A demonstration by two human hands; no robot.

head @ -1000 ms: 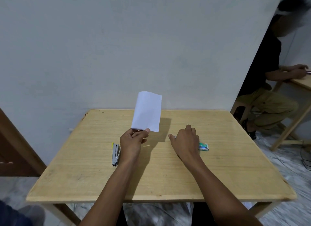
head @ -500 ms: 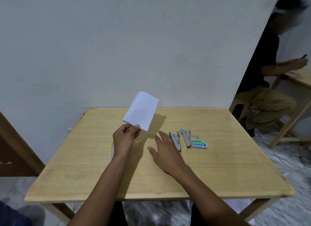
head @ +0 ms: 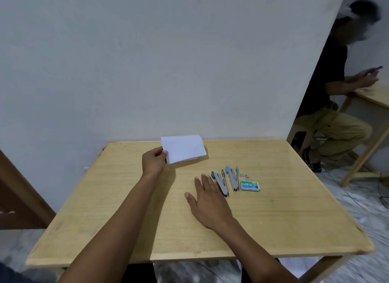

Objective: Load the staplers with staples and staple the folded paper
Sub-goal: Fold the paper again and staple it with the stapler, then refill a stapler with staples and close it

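My left hand (head: 154, 160) pinches the left edge of the folded white paper (head: 183, 148), which lies low over the far middle of the wooden table (head: 126, 230). My right hand (head: 207, 200) rests flat on the table with fingers spread and holds nothing. Just right of its fingertips lie two opened staplers: a green-tipped stapler (head: 221, 182) and a blue-tipped stapler (head: 233, 177). A green staple box (head: 250, 186) sits right of them, with a few loose staple strips (head: 244, 175) behind it. The stapler seen earlier by my left hand is hidden under my left forearm.
A pale wall stands right behind the table's far edge. At the right, another person (head: 334, 105) sits on a stool at a second wooden table (head: 376, 95). A brown door edge (head: 12, 190) is at the left.
My left hand has swung the paper from upright down toward the far side of the table. My right hand slid left off the staplers and box, uncovering them.
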